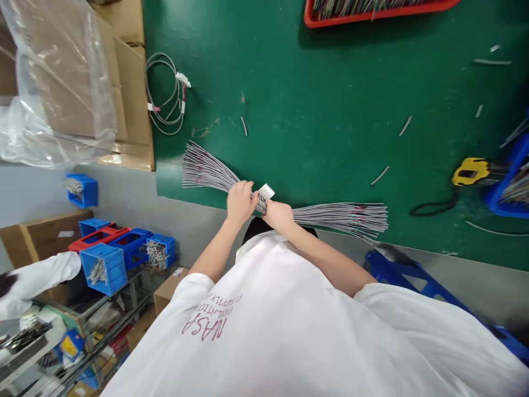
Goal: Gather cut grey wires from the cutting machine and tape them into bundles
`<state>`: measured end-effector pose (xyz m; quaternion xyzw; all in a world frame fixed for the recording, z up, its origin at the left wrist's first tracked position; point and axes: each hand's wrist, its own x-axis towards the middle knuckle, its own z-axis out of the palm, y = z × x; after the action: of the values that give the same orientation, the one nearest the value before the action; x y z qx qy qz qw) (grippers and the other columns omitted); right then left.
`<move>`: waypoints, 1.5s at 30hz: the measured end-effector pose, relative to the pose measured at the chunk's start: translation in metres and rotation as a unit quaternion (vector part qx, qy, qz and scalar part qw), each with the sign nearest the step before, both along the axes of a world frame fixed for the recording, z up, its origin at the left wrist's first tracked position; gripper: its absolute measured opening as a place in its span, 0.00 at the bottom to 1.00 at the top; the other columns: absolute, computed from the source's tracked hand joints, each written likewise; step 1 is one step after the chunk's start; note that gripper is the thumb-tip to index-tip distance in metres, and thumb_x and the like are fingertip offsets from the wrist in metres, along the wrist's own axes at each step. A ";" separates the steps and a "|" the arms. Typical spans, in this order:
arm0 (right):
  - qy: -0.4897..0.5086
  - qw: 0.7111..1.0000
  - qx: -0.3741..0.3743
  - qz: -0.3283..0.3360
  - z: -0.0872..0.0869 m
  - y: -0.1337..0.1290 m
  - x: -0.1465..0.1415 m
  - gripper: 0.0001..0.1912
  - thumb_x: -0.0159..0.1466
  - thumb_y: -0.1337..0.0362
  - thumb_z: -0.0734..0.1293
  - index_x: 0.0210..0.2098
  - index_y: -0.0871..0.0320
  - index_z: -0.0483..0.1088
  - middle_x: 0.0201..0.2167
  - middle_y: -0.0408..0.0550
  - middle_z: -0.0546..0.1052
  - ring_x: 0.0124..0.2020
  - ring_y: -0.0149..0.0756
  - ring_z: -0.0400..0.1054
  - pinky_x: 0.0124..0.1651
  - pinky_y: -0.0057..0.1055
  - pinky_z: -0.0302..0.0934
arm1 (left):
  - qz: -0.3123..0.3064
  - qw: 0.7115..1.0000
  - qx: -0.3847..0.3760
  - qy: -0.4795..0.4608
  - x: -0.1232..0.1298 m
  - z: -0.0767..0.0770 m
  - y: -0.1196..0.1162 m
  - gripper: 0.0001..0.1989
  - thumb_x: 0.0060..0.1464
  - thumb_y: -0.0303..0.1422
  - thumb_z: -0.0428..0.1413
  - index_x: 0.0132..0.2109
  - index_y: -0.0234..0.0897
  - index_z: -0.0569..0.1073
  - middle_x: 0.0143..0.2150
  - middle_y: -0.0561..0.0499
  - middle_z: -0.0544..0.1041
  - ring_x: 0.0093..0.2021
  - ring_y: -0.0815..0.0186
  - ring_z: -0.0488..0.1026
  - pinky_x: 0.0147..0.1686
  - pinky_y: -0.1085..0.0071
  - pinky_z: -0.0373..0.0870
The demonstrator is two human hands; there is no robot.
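Note:
A long bundle of thin grey cables [341,216] lies across the near edge of the green table, its two ends fanned out and flecked with red. Around the middle of it, my left hand [241,201] is closed on the left side. Close beside, my right hand [279,216] grips the same bundle, fingers wrapped round. Between the two hands a white label or tag [266,192] sticks up from the bundle. Whether it is fixed to the cables I cannot tell.
A coiled grey cable [167,94] lies at the table's left, by cardboard [134,110] under plastic film. A red tray [372,15] of wires stands at the back. Right are a yellow tape measure [471,171] and a blue bin [502,201]. A co-worker's sleeve [49,275] shows left.

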<state>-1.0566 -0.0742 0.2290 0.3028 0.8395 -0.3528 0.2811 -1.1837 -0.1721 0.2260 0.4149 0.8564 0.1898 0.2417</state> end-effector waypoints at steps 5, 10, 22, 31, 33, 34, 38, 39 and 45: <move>-0.015 1.000 -0.008 0.014 0.001 0.003 -0.001 0.14 0.60 0.59 0.68 0.43 0.58 0.70 0.38 0.54 0.80 0.41 0.46 0.75 0.41 0.33 0.62 | -0.038 0.997 -0.028 -0.058 -0.014 -0.008 -0.089 0.13 0.54 0.41 0.56 0.45 0.41 0.74 0.48 0.39 0.75 0.57 0.48 0.69 0.61 0.48 0.59; -0.036 0.999 -0.013 0.015 0.003 0.004 0.001 0.14 0.60 0.59 0.68 0.44 0.57 0.70 0.39 0.54 0.80 0.42 0.46 0.75 0.43 0.33 0.61 | -0.114 0.987 0.002 -0.116 -0.035 -0.044 -0.028 0.28 0.53 0.45 0.57 0.57 0.34 0.69 0.64 0.35 0.66 0.71 0.48 0.50 0.69 0.47 0.43; -0.070 0.995 -0.069 -0.004 0.017 0.030 0.009 0.15 0.59 0.58 0.67 0.45 0.54 0.71 0.38 0.49 0.80 0.39 0.43 0.73 0.38 0.30 0.57 | -0.167 0.886 0.034 -0.431 -0.034 -0.055 0.004 0.11 0.40 0.34 0.61 0.35 0.43 0.78 0.41 0.49 0.79 0.47 0.57 0.74 0.53 0.62 0.67; -0.083 0.995 -0.063 0.005 0.011 0.021 -0.001 0.15 0.60 0.58 0.67 0.45 0.56 0.70 0.39 0.50 0.80 0.40 0.42 0.73 0.35 0.29 0.57 | 0.164 0.928 0.023 -0.335 0.042 0.001 -0.045 0.10 0.53 0.38 0.53 0.39 0.39 0.75 0.35 0.51 0.75 0.35 0.64 0.71 0.38 0.67 0.69; -0.081 0.995 -0.057 0.009 0.013 0.020 -0.002 0.15 0.60 0.59 0.67 0.45 0.56 0.70 0.39 0.50 0.80 0.40 0.42 0.74 0.35 0.29 0.58 | 0.222 0.935 0.047 -0.273 0.051 0.009 -0.044 0.12 0.54 0.36 0.53 0.44 0.40 0.74 0.41 0.48 0.74 0.42 0.62 0.71 0.43 0.65 0.69; -0.080 0.995 -0.056 0.012 0.013 0.020 -0.002 0.14 0.60 0.59 0.67 0.45 0.56 0.70 0.39 0.50 0.80 0.40 0.42 0.74 0.35 0.29 0.58 | 0.242 0.937 0.062 -0.245 0.055 0.012 -0.045 0.12 0.54 0.35 0.52 0.44 0.40 0.73 0.43 0.47 0.72 0.44 0.61 0.70 0.45 0.64 0.69; -0.077 0.996 -0.051 0.021 0.011 0.019 -0.002 0.15 0.60 0.58 0.67 0.45 0.56 0.71 0.40 0.51 0.80 0.40 0.42 0.74 0.36 0.28 0.59 | 0.261 0.943 0.107 -0.175 0.057 0.015 -0.040 0.07 0.53 0.34 0.50 0.31 0.41 0.72 0.41 0.45 0.70 0.47 0.56 0.69 0.51 0.56 0.67; -0.078 0.995 -0.049 0.024 0.010 0.016 -0.002 0.15 0.60 0.57 0.67 0.45 0.56 0.71 0.40 0.52 0.80 0.41 0.42 0.74 0.36 0.28 0.59 | 0.251 0.946 0.118 -0.168 0.055 0.014 -0.035 0.08 0.53 0.34 0.50 0.29 0.42 0.72 0.40 0.45 0.70 0.48 0.55 0.69 0.52 0.54 0.67; -0.045 0.997 -0.035 0.048 0.009 -0.002 0.000 0.16 0.66 0.57 0.61 0.44 0.59 0.74 0.39 0.55 0.81 0.41 0.43 0.75 0.38 0.29 0.61 | 0.163 0.962 0.141 -0.165 0.044 0.004 0.034 0.12 0.60 0.35 0.44 0.32 0.42 0.69 0.37 0.47 0.72 0.40 0.60 0.70 0.46 0.60 0.68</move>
<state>-1.0563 -0.0760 0.2377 0.2678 0.8265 -0.3546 0.3455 -1.1398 -0.1382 0.2304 0.2623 0.8253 0.4112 0.2847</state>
